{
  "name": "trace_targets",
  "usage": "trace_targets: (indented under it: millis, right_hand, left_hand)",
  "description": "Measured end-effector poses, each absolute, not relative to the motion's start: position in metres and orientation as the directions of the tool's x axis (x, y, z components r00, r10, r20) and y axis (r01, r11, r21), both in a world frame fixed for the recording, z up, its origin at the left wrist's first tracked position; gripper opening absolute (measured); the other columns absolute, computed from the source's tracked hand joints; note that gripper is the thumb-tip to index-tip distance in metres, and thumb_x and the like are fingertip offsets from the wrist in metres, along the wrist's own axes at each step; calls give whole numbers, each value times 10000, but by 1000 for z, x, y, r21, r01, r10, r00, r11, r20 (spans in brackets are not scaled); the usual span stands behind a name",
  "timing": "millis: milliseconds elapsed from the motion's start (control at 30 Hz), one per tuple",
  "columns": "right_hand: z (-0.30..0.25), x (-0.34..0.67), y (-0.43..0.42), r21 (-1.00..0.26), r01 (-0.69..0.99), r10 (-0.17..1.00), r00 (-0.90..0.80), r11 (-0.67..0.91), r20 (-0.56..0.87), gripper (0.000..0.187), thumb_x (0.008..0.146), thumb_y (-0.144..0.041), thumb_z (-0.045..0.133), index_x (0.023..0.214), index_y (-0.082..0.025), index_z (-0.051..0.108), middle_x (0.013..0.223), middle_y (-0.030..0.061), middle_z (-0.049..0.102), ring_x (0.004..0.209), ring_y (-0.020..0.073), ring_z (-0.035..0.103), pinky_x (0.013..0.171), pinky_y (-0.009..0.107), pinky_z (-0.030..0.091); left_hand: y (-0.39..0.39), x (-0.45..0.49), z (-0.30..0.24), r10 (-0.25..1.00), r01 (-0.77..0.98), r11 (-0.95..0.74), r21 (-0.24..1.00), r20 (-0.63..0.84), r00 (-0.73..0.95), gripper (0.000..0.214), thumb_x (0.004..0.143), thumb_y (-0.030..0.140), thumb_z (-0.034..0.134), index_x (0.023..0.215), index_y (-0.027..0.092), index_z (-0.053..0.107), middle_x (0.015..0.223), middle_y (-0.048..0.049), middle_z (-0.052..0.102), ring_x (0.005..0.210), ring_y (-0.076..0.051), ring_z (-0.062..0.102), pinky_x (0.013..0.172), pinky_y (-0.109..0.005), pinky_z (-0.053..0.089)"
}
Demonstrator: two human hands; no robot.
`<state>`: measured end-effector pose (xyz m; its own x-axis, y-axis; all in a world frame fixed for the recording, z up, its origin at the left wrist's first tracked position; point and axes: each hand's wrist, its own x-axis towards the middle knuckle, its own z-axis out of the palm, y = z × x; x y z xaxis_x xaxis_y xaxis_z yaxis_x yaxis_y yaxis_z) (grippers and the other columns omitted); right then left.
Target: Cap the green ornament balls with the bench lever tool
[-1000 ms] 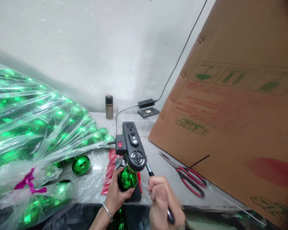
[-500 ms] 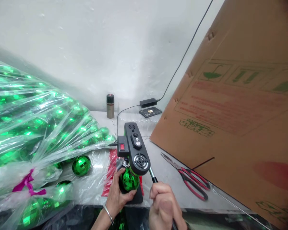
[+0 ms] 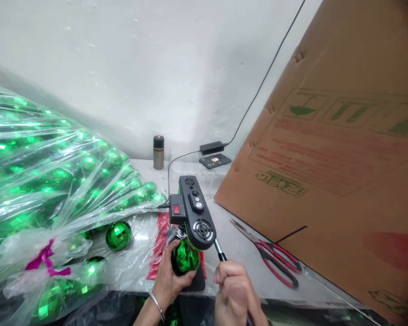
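Note:
My left hand (image 3: pixel 170 271) is curled around a shiny green faceted ball ornament (image 3: pixel 187 257), its thumb along the ball's near side. The ball sits under the front end of a black bench-top machine (image 3: pixel 197 208) with round vents and a red rocker switch (image 3: pixel 176 209). My right hand (image 3: pixel 236 290) is closed on a metal lever handle (image 3: pixel 219 248) with a black grip, which slopes down from the machine's right side. The contact between the ball's top and the machine is hidden beneath the machine's head.
Scissors with red and black handles (image 3: pixel 275 258) lie to the right, beside a large cardboard box (image 3: pixel 319 181). Clear plastic bags of green balls (image 3: pixel 54 172) fill the left. A loose green ball (image 3: pixel 119 235), a small bottle (image 3: pixel 158 153), a power adapter (image 3: pixel 212 147) and a phone (image 3: pixel 215 161) are on the table.
The whole view has shifted slightly, so everything appears a little further right and lower. Both hands keep the same holds on the ball and lever.

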<state>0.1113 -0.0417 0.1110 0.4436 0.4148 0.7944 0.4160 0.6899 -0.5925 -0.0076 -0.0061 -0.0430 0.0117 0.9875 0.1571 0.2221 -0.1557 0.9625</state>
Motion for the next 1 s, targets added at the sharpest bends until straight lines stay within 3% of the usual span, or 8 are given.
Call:
trace_targets:
  millis: [467, 767, 1000]
  right_hand:
    - [96, 113, -44, -619, 350, 428, 487, 703, 761, 442, 1121, -182, 502, 681, -215, 526, 692, -16, 582, 620, 126, 647, 551, 236, 502]
    - [101, 107, -37, -615, 349, 387, 537, 707, 749, 489, 1132, -223, 484, 646, -223, 539, 641, -31, 538, 578, 131, 604, 536, 254, 542]
    - [76, 101, -37, -593, 401, 335, 549, 698, 766, 498, 1135, -213, 475, 637, -218, 495, 671, -35, 564, 608, 115, 615, 628, 257, 559]
  left_hand:
    - [-4, -4, -46, 987, 223, -154, 963, 159, -7, 763, 648, 302, 898, 1363, 178, 661, 1350, -169, 748, 1313, -430, 719, 1177, -670, 567]
    - [-2, -2, -48, 984, 194, -168, 966, 176, -20, 761, 647, 383, 915, 1338, 168, 679, 1311, -186, 749, 1281, -459, 730, 1159, -716, 564]
    - [-1, -2, -48, 988, 213, -151, 965, 157, -11, 754, 672, 397, 888, 1352, 154, 672, 1346, -211, 743, 1321, -474, 712, 1185, -736, 533]
